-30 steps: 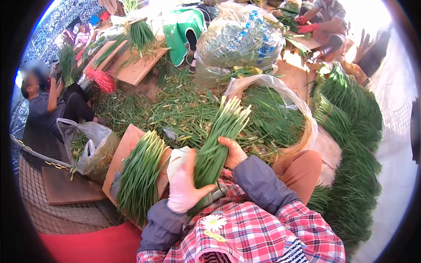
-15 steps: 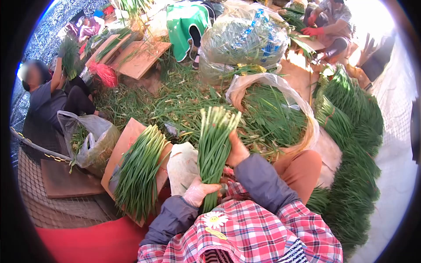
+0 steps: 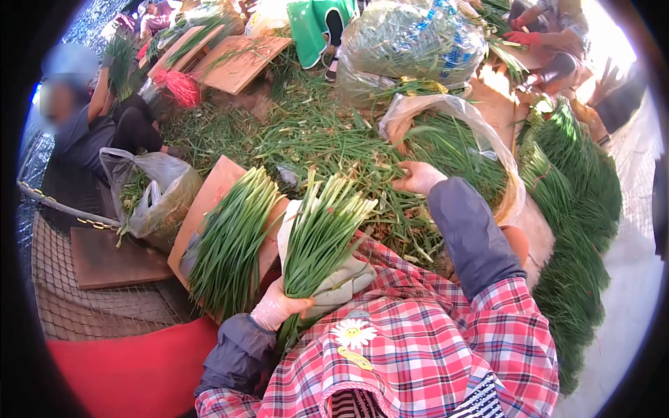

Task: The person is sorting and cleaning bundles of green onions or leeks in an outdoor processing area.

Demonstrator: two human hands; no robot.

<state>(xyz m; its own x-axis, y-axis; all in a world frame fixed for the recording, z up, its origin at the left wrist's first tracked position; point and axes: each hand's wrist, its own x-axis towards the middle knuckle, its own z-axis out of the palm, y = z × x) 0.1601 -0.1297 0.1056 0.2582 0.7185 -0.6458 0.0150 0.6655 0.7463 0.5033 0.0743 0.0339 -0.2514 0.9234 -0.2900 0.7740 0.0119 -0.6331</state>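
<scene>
My left hand, in a clear thin glove, is closed around the leafy lower part of a bunch of chives. The pale cut ends fan out upward, away from me. A light cloth pad lies under the bunch on my lap. Out to the right, my right hand hovers over loose chive trimmings, thumb and fingers apart, with nothing visible between them. To the left, another pile of chives rests on a tilted wooden board, close to my left hand.
An open plastic bag of greens stands beyond my right hand. Tied chive bundles line the right side. A smaller bag sits at left, near a seated person. A large stuffed bag stands behind; other people work farther back.
My right hand has let go of the chive bunch and moved right and up over the trimmings. My left hand has shifted left with the bunch, whose ends now spread wider.
</scene>
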